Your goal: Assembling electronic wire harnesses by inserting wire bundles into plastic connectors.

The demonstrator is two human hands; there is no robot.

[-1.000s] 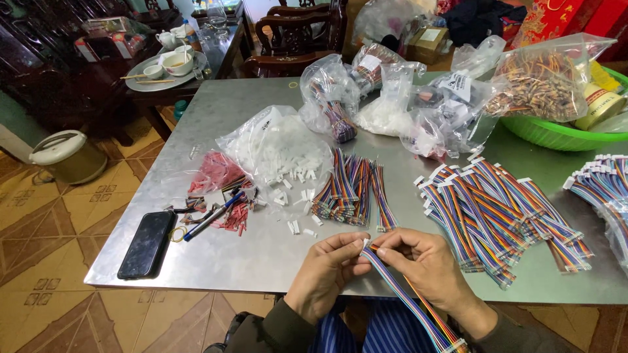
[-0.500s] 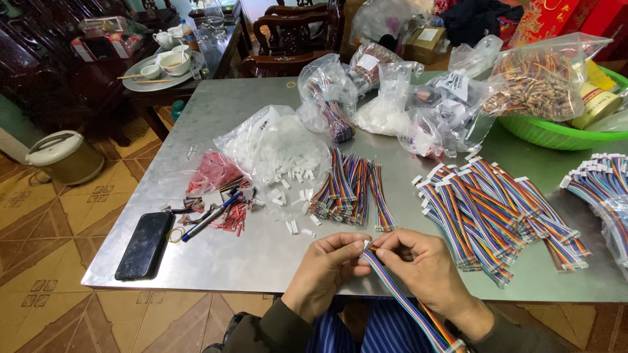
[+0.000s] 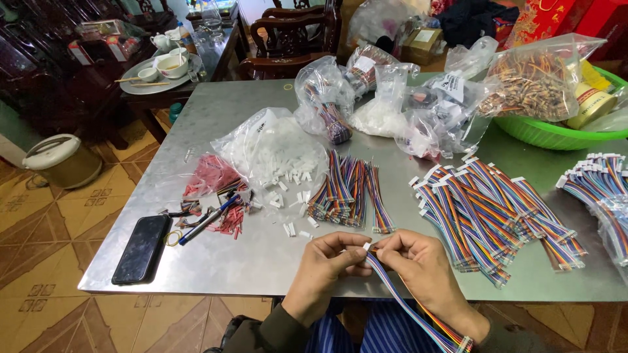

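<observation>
Left hand (image 3: 327, 258) and right hand (image 3: 418, 261) pinching a rainbow ribbon cable (image 3: 409, 307) end at table (image 3: 261, 261) edge, fingers closed, cable piles (image 3: 347, 193) beyond

Black phone (image 3: 141, 248) near table edge, blue pen (image 3: 208, 221), green basin (image 3: 556, 134), bag of white connectors (image 3: 275, 150), teacups on tray (image 3: 160, 72)

Grey metal table (image 3: 261, 261); on it black phone (image 3: 141, 249), loose rainbow wire bundles (image 3: 348, 191), clear bags (image 3: 275, 147), green basin (image 3: 556, 134)
</observation>
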